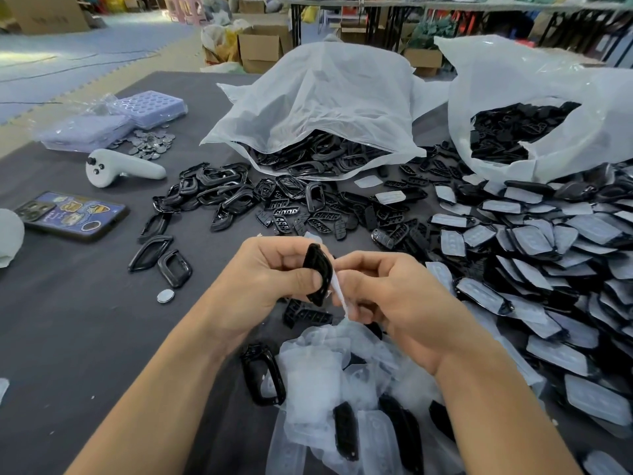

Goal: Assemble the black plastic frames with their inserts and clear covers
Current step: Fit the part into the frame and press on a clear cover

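We hold a black frame (318, 272) edge-on above the grey table (68, 320). Our left hand (270, 279) grips it with the fingers curled round its far side and the thumb pressed on the near rim. Our right hand (394, 296) pinches a clear cover (339, 293) between thumb and fingers, its edge touching the frame's right side.

Just below our hands lies a heap of clear covers (325, 378), with another empty frame (263, 378) at its left edge. Beyond our hands are loose frames (219, 190) and slotted black inserts (294, 217), spilling from an open white bag (325, 97). A second bag (531, 97) stands to its right. Covered pieces (548, 269) are piled in overlapping rows down the right side.

At the left lie a phone (72, 214), a white controller (123, 168), a pile of round metal discs (150, 144) beside plastic trays (147, 106), and one single disc (165, 296) near two frames.
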{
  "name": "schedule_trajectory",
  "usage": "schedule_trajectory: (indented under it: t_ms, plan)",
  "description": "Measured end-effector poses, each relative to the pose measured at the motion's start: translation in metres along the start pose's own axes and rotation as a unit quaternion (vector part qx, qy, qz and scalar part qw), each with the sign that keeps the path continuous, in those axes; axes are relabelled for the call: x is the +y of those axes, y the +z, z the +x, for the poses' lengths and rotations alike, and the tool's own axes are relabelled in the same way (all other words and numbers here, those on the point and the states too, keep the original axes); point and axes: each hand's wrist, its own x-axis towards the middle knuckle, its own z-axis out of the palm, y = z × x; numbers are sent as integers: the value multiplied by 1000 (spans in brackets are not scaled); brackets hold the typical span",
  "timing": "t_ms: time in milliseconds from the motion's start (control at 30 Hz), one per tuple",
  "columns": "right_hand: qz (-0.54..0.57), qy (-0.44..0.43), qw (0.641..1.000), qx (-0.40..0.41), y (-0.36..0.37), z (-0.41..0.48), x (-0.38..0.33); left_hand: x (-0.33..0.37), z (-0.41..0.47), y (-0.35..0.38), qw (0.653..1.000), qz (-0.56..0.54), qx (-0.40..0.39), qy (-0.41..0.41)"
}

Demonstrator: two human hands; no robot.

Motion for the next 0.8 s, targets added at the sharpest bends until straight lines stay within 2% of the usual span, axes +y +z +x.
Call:
schedule_trajectory:
  t_ms: [67,200,300,433,567,800]
  plan:
    - [-1,-7,1000,1,0,0,0,0,0,2,999,10,42,-3]
    - [-18,-32,999,40,1,2,2,-3,4,4,981,-9,192,-27]
    - [-10,-40,997,62,3,3,2,-3,5,5,973,-23,224,-55]
    - [10,-45,991,128,5,5,2,-1,4,7,971,-24,223,-80]
    - [10,-51,982,183,3,4,1,3,1,9,979,-76,170,-83]
    - [0,-94,977,191,7,5,2,1,3,28,979,-98,137,-111]
